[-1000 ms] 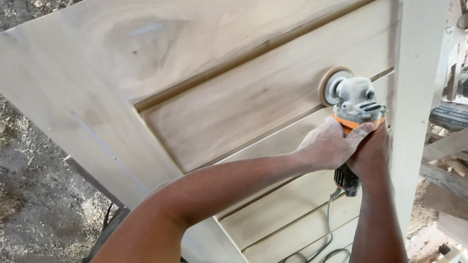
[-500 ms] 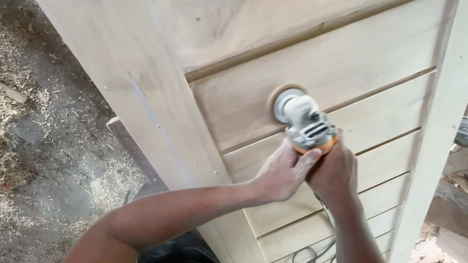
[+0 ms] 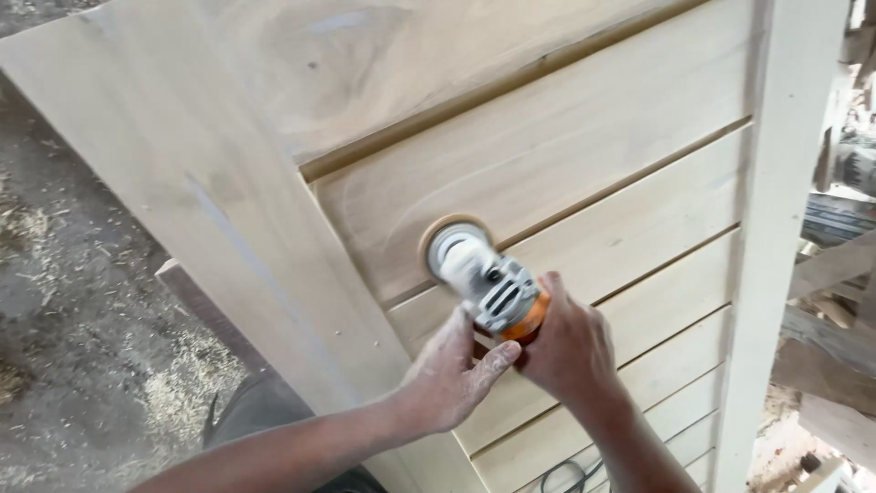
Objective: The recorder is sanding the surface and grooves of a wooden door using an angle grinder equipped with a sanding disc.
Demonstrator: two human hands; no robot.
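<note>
A pale wooden door [image 3: 228,210] with horizontal slats lies tilted before me. A dusty grey and orange angle grinder [image 3: 488,283] rests its round sanding disc [image 3: 438,239] on the uppermost slat [image 3: 584,146], near that slat's left end. My right hand [image 3: 566,342] is wrapped around the grinder's body from behind. My left hand [image 3: 452,374] cups the body from the left, thumb pointing toward the orange collar. Both forearms come in from the bottom of the view, coated with fine dust.
A power cord [image 3: 570,475] loops at the bottom. Dirt floor with wood shavings [image 3: 64,301] lies at the left. Stacked timber pieces [image 3: 835,274] stand beyond the door's right stile [image 3: 776,228].
The grinder and both hands have slid leftward along the upper slat, from its right end to near its left end. The view has shifted with them.
</note>
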